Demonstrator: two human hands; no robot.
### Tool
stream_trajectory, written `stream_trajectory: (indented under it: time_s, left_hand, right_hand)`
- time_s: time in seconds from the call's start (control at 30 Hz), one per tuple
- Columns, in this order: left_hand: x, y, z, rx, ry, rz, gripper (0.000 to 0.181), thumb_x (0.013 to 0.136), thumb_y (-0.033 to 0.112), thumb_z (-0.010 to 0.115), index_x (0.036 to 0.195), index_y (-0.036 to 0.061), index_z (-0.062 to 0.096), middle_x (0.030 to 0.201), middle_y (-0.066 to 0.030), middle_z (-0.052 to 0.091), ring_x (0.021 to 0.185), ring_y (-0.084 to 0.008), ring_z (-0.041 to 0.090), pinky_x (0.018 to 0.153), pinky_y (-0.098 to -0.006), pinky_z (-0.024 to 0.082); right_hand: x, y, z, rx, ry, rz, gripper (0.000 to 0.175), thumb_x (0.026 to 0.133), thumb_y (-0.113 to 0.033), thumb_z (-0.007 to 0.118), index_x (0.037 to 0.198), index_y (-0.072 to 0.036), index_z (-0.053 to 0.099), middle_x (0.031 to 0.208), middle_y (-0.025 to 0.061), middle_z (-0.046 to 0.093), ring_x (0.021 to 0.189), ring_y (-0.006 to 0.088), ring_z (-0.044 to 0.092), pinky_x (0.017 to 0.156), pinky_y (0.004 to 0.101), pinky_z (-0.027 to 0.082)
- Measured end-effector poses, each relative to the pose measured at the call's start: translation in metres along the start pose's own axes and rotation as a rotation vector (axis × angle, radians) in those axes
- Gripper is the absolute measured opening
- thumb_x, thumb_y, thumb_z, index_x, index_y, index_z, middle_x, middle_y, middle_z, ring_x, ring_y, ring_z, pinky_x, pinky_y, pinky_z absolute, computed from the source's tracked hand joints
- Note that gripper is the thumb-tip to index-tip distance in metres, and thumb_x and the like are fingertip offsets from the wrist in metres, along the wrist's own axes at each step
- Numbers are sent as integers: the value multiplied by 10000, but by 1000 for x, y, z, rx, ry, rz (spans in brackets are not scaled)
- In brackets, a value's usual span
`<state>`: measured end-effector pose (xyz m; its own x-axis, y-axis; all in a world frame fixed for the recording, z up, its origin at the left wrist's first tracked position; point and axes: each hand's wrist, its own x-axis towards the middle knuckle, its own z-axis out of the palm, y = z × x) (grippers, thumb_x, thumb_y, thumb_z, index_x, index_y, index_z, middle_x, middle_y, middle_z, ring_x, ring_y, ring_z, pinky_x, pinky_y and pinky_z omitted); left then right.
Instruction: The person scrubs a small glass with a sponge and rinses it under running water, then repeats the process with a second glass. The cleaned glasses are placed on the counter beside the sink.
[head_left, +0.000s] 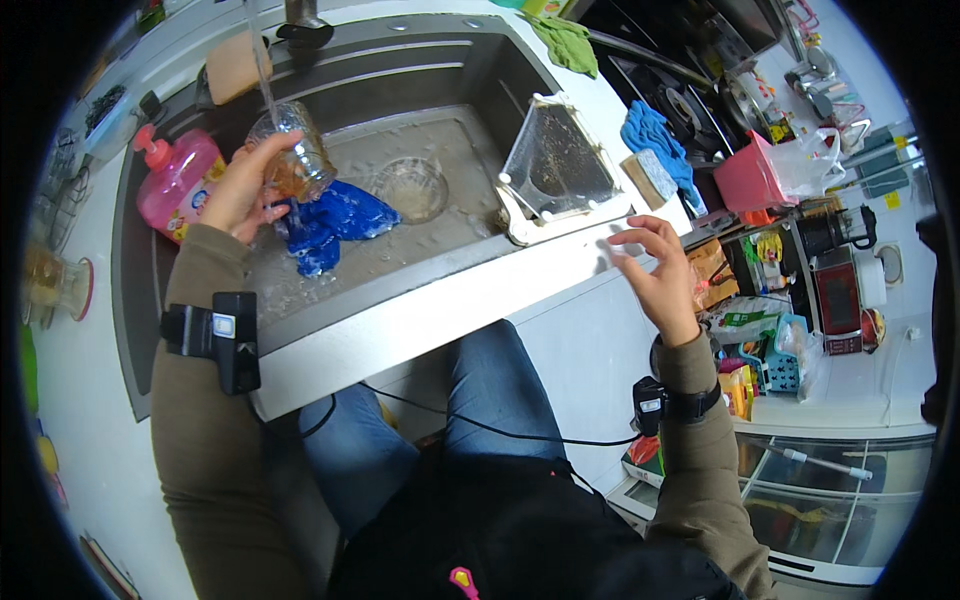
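My left hand (244, 187) grips a clear glass jar (298, 154), tilted over the left side of the grey sink (480, 64). Water (259, 60) streams from above onto the jar. Just below it a wet blue cloth (337, 221) lies crumpled on the sink floor. To the right of the cloth is a round clear drain cover or dish (411, 189); I cannot tell which. My right hand (656, 274) is held over the counter's front edge, fingers apart and holding nothing. Near it a triangular mesh strainer basket (566, 169) with dark bits inside sits at the sink's right corner.
A pink soap pump bottle (180, 184) stands at the sink's left. Behind it is a beige sponge or block (238, 67), below the faucet (304, 26). On the right counter are a scrub sponge (649, 178), a blue towel (660, 146) and a green cloth (566, 45). A cable (495, 431) crosses my lap.
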<state>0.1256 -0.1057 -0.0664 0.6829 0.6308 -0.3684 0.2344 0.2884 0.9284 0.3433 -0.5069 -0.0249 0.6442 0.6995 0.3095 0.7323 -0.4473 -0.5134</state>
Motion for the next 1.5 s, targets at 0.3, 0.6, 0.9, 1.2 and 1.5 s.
stream_trajectory:
  time_s: [0.3,0.6,0.9,1.2,1.5]
  left_hand:
    - [-5,0,1,122,118,29,629,755,517,718,1211,198,426,1069,-31,612,812,-98,646,591,-200,391]
    - [-12,2,9,158,72,54,704,702,528,748,1192,154,407,987,-7,534,755,-93,555,616,-243,343]
    - [-11,2,7,216,84,54,834,686,551,745,1297,133,361,1074,-41,524,818,-123,561,670,-273,367]
    - [-6,0,5,274,96,45,1009,654,568,752,1411,110,267,1220,-119,489,1068,-207,508,789,-315,383]
    - [-9,1,10,354,110,79,1016,682,557,745,1432,91,243,1276,-159,473,1131,-254,496,858,-376,373]
  right_hand:
    - [30,-14,5,-332,-118,-266,96,640,-149,737,712,-86,732,1031,101,603,961,289,531,847,383,454]
    - [37,-11,11,-334,-137,-292,38,637,-91,727,662,-64,718,1068,106,614,953,294,527,832,383,468]
    - [88,-6,-18,-114,126,-189,97,692,-120,714,708,-26,702,1213,125,597,981,295,581,856,400,464]
    - [135,-14,32,-579,-115,-37,165,706,-230,765,868,-196,767,1348,109,526,1213,331,469,1027,494,344]
    - [145,-41,65,-811,27,-159,186,813,-302,666,910,-175,759,1296,106,556,1215,338,446,964,743,190]
